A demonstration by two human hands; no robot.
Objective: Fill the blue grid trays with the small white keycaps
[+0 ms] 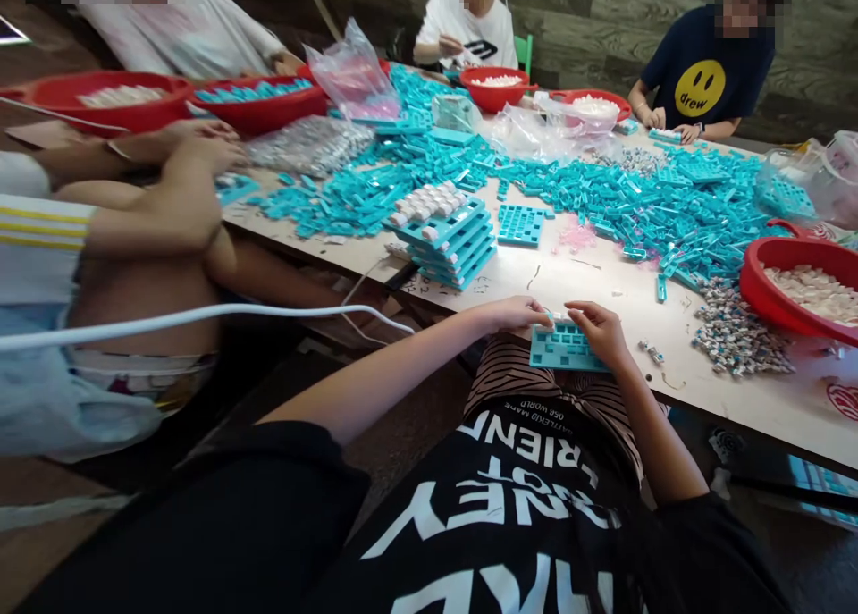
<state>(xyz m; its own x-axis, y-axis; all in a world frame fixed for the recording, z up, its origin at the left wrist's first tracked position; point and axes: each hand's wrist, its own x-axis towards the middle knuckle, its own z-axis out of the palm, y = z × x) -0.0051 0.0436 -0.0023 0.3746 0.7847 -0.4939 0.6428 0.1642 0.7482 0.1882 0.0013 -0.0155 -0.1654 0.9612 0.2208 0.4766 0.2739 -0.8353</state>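
A turquoise grid plate (563,350) rests at the table's near edge, above my lap, with a few white pieces along its far side. My left hand (521,314) is closed at the plate's upper left corner, fingers pinched near a white piece. On the right side of the plate, my right hand (599,331) has its fingers bent over the grid; whether they hold a small piece cannot be made out. Beyond my left hand stands a stack of similar turquoise plates (456,248), topped with white pieces (429,203). Another grid plate (521,225) lies flat beside the stack.
Turquoise parts (623,198) are heaped across the table (569,270). Small metallic pieces (737,332) lie right, beside a red basket (754,279). A white cable (201,315) crosses at left. Several people sit around, one close at left.
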